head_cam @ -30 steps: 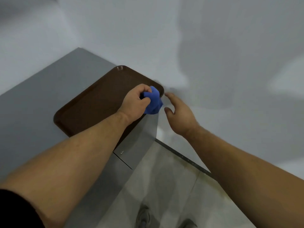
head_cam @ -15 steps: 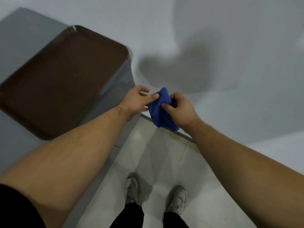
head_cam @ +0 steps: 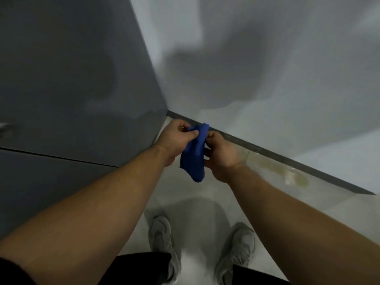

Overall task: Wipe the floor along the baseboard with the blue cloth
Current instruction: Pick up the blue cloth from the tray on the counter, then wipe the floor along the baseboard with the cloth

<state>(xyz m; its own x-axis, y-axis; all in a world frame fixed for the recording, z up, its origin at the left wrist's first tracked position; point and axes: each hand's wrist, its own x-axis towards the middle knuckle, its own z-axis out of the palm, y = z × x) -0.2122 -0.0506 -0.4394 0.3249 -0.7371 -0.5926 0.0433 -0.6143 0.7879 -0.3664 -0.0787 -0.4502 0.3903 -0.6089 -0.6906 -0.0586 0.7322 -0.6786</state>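
Blue cloth point(head_cam: 195, 155): held in mid-air between both hands, well above the floor point(head_cam: 197, 194), in front of the corner where the grey cabinet side point(head_cam: 82, 68) meets the wall point(head_cam: 267, 58).

Grip, left hand point(head_cam: 176, 138): thumb and fingers pinched shut on the cloth's upper edge.
Grip, right hand point(head_cam: 221, 154): fingers curled round the cloth's right side, closed on it.

Step in hand, as judged: gathering or refolding the cloth before going down to the floor. To do it well:
- fold to a flat pad with a clean face outward, not a ball;
- crouch low, since the person stands upright, shoes point(head_cam: 162, 241) set back from the wall;
- press the pad edge into the joint below the baseboard point(head_cam: 287, 159) and draw it along in one direction;
- give the yellowish stain point(head_cam: 292, 175) extra passes; turn the pad once soiled.

Materials and shapes:
- Cloth: soft, matte, deep blue fabric, bunched, hanging in a rounded lobe.
- Baseboard: narrow dark strip, straight, hard-edged, running from the corner away to the right.
- Floor: pale glossy tile, faintly reflective, with a blotchy stain just beside the baseboard.
- Wall: smooth, pale grey, shadowed.
- Cabinet side: flat, matte dark grey panel with one thin seam.
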